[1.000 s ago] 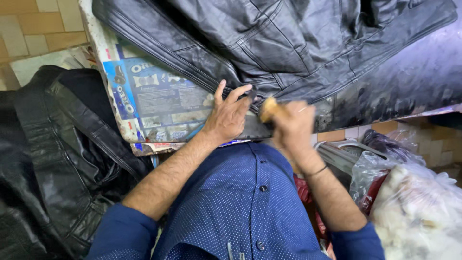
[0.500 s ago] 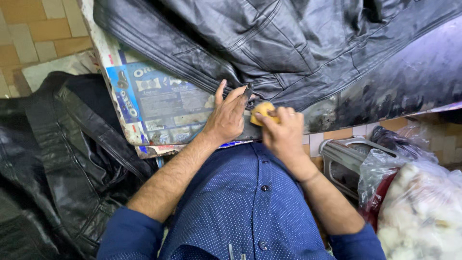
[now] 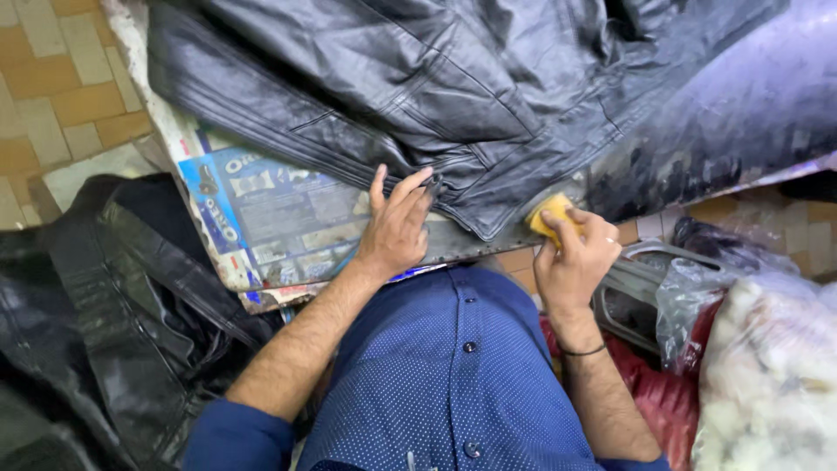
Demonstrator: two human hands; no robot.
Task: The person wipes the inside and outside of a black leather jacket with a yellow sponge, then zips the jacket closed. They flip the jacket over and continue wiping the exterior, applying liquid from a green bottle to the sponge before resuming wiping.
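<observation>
Black leather jacket (image 3: 418, 105) lies spread flat over the work surface, covering most of the upper view. Its long axis runs roughly left to right and a little downward, with the hem edge nearest the person; the collar end is out of view, so which way it points I cannot tell.

Under it, a sheet of printed blue cardboard (image 3: 270, 218) shows at the near left. A second dark jacket (image 3: 113, 314) hangs in a heap at the person's left; clear plastic bags (image 3: 767, 366) of pale stuffing sit at the right.

Left hand (image 3: 397, 231) rests flat, fingers spread, pinning the hem against the cardboard; it grasps nothing. Right hand (image 3: 575, 257) is clenched around a small yellow sponge (image 3: 551, 218), pressed at the hem corner, just beside the bare stained surface.

Risks, as I judge them:
- The sponge sits at the very edge; a stroke outward could run off the leather and smear the stained surface instead.
- If the left hand lifts, the loose hem may bunch under the sponge.
- The pinning hand lies near the sponge's path and could get wet.
</observation>
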